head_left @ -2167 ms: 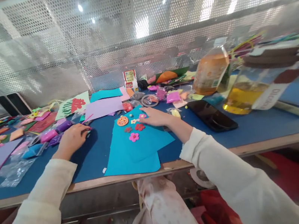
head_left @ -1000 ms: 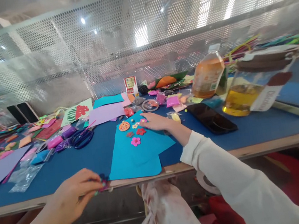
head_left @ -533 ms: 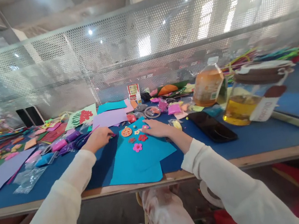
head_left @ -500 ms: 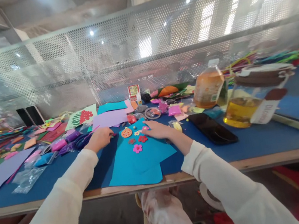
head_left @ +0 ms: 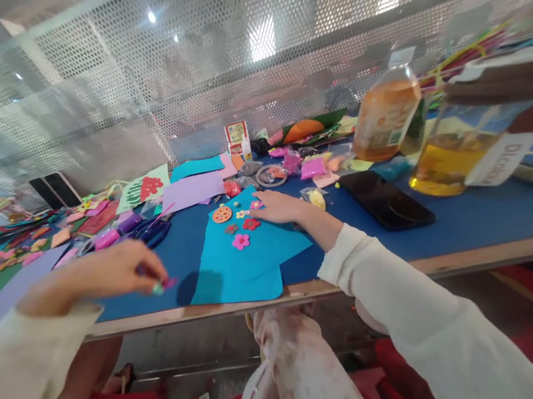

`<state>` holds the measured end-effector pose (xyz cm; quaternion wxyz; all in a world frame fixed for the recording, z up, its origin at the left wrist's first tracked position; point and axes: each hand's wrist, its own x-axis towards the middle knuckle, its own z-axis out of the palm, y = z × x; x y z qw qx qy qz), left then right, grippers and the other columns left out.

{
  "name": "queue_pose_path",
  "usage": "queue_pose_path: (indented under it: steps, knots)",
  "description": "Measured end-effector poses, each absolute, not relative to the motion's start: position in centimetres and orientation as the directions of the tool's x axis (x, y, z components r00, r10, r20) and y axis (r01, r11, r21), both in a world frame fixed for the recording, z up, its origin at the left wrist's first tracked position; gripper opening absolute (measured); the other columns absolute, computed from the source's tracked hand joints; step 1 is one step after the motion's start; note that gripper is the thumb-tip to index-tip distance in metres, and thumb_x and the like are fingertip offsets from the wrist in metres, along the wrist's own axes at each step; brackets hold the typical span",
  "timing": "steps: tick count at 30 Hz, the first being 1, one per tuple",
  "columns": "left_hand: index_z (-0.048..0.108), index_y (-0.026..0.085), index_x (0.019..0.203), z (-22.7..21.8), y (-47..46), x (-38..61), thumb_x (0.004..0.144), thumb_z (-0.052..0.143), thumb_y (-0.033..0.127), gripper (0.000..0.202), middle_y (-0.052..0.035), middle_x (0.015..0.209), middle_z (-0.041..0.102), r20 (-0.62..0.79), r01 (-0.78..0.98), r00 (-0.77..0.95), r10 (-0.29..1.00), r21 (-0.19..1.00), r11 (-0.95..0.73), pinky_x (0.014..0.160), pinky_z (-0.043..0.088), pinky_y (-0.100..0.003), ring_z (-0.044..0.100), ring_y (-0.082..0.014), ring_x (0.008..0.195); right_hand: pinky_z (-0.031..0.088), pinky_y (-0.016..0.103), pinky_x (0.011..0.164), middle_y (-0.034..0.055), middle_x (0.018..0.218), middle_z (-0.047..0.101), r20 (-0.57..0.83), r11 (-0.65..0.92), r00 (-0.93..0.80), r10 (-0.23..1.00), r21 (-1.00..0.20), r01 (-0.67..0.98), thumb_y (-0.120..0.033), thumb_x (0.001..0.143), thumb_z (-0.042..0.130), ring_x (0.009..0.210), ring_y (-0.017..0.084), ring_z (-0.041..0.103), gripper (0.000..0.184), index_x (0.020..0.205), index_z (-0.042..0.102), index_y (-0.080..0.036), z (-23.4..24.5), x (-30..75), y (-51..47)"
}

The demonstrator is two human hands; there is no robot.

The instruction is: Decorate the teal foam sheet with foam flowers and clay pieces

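My left hand (head_left: 116,274), smeared by motion, is held above the table's front edge, left of the blue sheet. Its fingertips are pinched on a small magenta piece (head_left: 170,283); a pale green spot shows beside it. On the blue sheet (head_left: 242,274) lie a dotted orange disc (head_left: 222,214), a bright pink flower (head_left: 241,241), a red flower (head_left: 251,224) and several smaller flower shapes. My right hand (head_left: 282,206) lies over the sheet's upper right, fingers stretched out. Its fingertips are next to a small pink flower (head_left: 256,205).
Scissors (head_left: 155,230) with dark blue handles lie left of the sheet. To the right are a black phone (head_left: 388,200), a bottle of orange drink (head_left: 387,113) and a jar of yellow liquid (head_left: 456,156). A lilac sheet (head_left: 193,190) lies behind, before the perforated metal screen (head_left: 208,87).
My left hand has moved left and toward me, away from the blue sheet's upper edge, with the magenta piece. My right hand stays on the sheet. The head view has tilted down.
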<state>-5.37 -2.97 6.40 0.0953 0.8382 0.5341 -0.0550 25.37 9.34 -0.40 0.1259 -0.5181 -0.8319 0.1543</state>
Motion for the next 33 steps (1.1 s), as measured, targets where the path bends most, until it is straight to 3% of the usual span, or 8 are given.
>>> queue_pose_path:
  steps: [1, 4, 6, 14, 22, 27, 30, 33]
  knots:
    - [0.068, 0.018, 0.088, 7.3, -1.0, -4.5, 0.071, 0.057, 0.042, 0.031, 0.0017, 0.078, 0.069, -0.195, 0.896, 0.444, 0.875, 0.116, -0.429, 0.063, 0.046, -0.020, 0.059, -0.0105, 0.067, 0.037, 0.039, 0.094, 0.0177, 0.134, 0.043, 0.051, 0.418, -0.432, 0.900, -0.376, 0.827, -0.059, 0.080, 0.040, 0.121, 0.030, 0.043, 0.069, 0.132, 0.039, -0.014, -0.3, 25.4, 9.2]
    - [0.065, 0.016, 0.096, 7.6, 6.1, -1.1, 0.073, 0.057, 0.034, 0.030, -0.0022, 0.089, 0.068, 0.262, 0.916, 0.366, 0.893, 0.066, -0.395, 0.076, 0.045, -0.025, 0.060, -0.0134, 0.079, 0.039, 0.040, 0.090, 0.0144, 0.129, 0.050, 0.048, 0.421, -0.429, 0.902, -0.325, 0.847, -0.057, 0.079, 0.042, 0.116, 0.030, 0.048, 0.063, 0.128, 0.044, -0.018, 0.3, 25.4, 8.3]
    - [0.064, 0.017, 0.101, 5.9, 10.2, 1.1, 0.078, 0.050, 0.027, 0.028, -0.0050, 0.096, 0.066, 0.344, 0.927, 0.331, 0.879, 0.053, -0.370, 0.083, 0.044, -0.026, 0.059, -0.0154, 0.089, 0.042, 0.041, 0.085, 0.0111, 0.123, 0.056, 0.059, 0.380, -0.381, 0.923, -0.305, 0.873, -0.055, 0.079, 0.042, 0.109, 0.031, 0.053, 0.055, 0.123, 0.050, -0.022, 0.8, 25.3, 7.5]
    - [0.057, 0.012, 0.106, -0.5, 15.4, 3.0, 0.074, 0.054, 0.050, 0.049, -0.0122, 0.096, 0.060, 0.238, 0.936, 0.344, 0.908, -0.011, -0.351, 0.083, 0.044, -0.032, 0.057, -0.0240, 0.092, 0.045, 0.040, 0.072, 0.0081, 0.101, 0.067, 0.147, 0.221, -0.185, 0.972, -0.286, 0.932, -0.055, 0.075, 0.047, 0.092, 0.030, 0.061, 0.042, 0.103, 0.063, -0.027, 1.7, 24.6, 6.6]
    - [0.056, 0.015, 0.108, -0.2, 14.5, 3.3, 0.075, 0.043, 0.012, 0.036, -0.0104, 0.101, 0.061, 0.223, 0.909, 0.416, 0.881, -0.066, -0.412, 0.085, 0.044, -0.032, 0.058, -0.0214, 0.093, 0.046, 0.038, 0.075, 0.0063, 0.100, 0.067, 0.162, 0.175, -0.121, 0.979, -0.383, 0.907, -0.048, 0.073, 0.052, 0.093, 0.028, 0.061, 0.037, 0.100, 0.065, -0.028, 1.2, 25.3, 7.5]
    - [0.061, 0.014, 0.093, 0.8, 13.7, 1.8, 0.066, 0.044, 0.007, 0.032, -0.0053, 0.088, 0.066, 0.303, 0.852, 0.410, 0.860, 0.209, -0.480, 0.079, 0.046, -0.025, 0.061, -0.0151, 0.083, 0.046, 0.036, 0.077, 0.0070, 0.102, 0.066, 0.167, 0.187, -0.126, 0.978, -0.429, 0.883, -0.048, 0.074, 0.052, 0.094, 0.026, 0.060, 0.037, 0.099, 0.067, -0.026, 1.2, 25.8, 7.7]
    - [0.061, 0.011, 0.093, 3.8, 11.7, 0.4, 0.066, 0.048, 0.012, 0.030, -0.0054, 0.087, 0.065, 0.412, 0.818, 0.245, 0.878, 0.399, -0.415, 0.074, 0.047, -0.024, 0.059, -0.0132, 0.077, 0.046, 0.035, 0.077, 0.0075, 0.101, 0.066, 0.159, 0.183, -0.123, 0.980, -0.452, 0.873, -0.047, 0.074, 0.052, 0.093, 0.025, 0.060, 0.036, 0.099, 0.067, -0.026, 1.3, 25.8, 7.8]
    - [0.060, 0.014, 0.098, 7.0, 6.0, -1.0, 0.070, 0.052, 0.025, 0.031, -0.0040, 0.088, 0.064, 0.360, 0.779, 0.200, 0.911, 0.506, -0.371, 0.071, 0.047, -0.023, 0.057, -0.0116, 0.073, 0.046, 0.037, 0.076, 0.0078, 0.099, 0.067, 0.152, 0.180, -0.124, 0.980, -0.446, 0.876, -0.047, 0.074, 0.051, 0.093, 0.026, 0.061, 0.036, 0.098, 0.067, -0.026, 1.3, 25.8, 8.0]
